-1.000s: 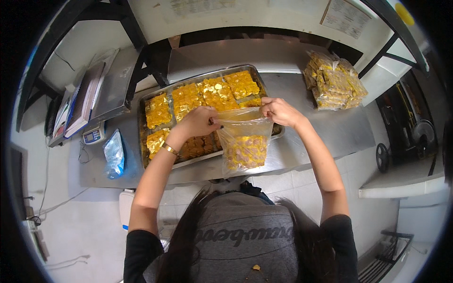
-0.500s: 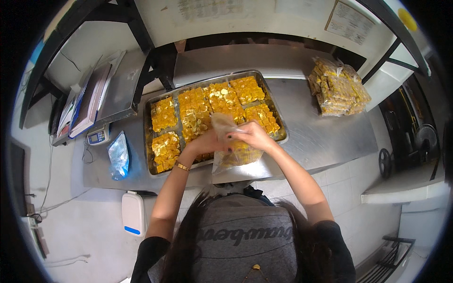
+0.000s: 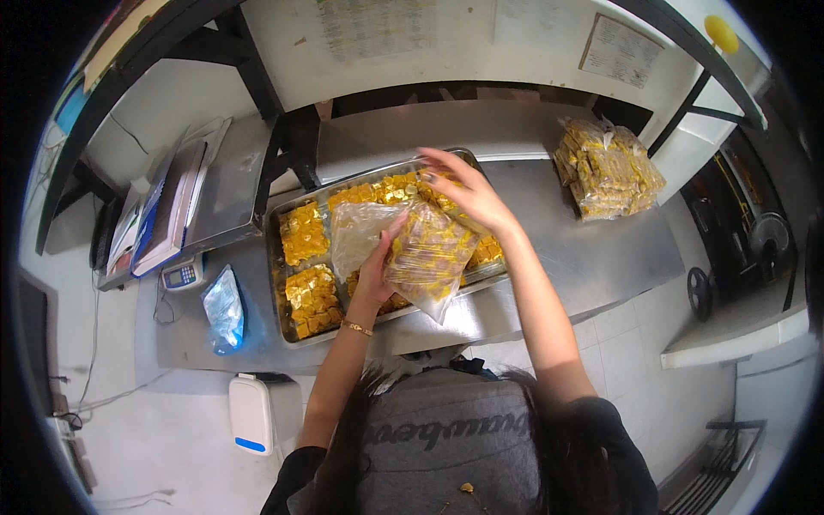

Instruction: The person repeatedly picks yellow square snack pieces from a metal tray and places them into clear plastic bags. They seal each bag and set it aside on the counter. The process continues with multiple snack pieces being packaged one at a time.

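Observation:
My left hand grips a clear plastic bag packed with yellow and gold pieces, its fingers and thumb along the bag's left side. The bag is tilted above the metal tray, and its loose, see-through end spreads to the left. My right hand is raised over the bag's far right edge with the fingers spread and nothing in them. Blocks of small gold-wrapped pieces lie in the tray, partly covered by the bag and my hands.
Filled bags are piled at the back right of the steel table. On the left are a blue-and-clear plastic packet, a small scale and folders on a shelf. A white lidded bin stands below the table.
The bag has been tipped over and lifted so its packed side shows, its loose end now to the left. My right hand has let go of it and moved up, fingers spread.

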A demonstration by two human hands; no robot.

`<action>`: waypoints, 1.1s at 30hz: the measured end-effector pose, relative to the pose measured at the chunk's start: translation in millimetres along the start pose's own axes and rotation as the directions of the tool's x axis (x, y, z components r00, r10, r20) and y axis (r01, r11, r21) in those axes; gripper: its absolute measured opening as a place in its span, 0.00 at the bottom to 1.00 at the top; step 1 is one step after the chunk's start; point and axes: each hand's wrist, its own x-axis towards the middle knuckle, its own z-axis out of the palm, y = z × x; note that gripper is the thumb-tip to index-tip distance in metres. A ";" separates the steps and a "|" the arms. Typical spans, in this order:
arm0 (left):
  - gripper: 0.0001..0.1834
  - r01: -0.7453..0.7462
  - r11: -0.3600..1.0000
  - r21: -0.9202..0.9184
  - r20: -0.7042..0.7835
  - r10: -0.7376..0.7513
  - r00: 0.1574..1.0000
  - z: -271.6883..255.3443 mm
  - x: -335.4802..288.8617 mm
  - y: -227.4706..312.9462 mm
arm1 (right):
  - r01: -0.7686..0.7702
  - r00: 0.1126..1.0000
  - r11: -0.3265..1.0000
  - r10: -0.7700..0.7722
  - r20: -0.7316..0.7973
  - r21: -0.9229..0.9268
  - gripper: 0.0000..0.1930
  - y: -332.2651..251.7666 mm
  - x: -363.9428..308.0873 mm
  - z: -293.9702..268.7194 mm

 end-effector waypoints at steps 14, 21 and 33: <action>0.23 0.054 0.905 0.422 -0.237 0.053 0.970 -36.7 7.9 13.1 | -0.325 0.880 0.738 0.465 -0.098 0.591 0.14 43.6 -65.9 26.5; 0.22 0.151 0.973 0.175 -0.535 -0.035 0.844 -15.4 2.9 10.6 | -0.481 0.760 0.460 0.643 0.094 0.747 0.13 79.9 -75.0 36.5; 0.18 0.004 0.767 0.641 -0.329 0.271 0.905 -2.1 3.2 26.6 | -0.194 0.858 0.940 0.301 -0.416 0.280 0.08 58.3 -63.2 35.0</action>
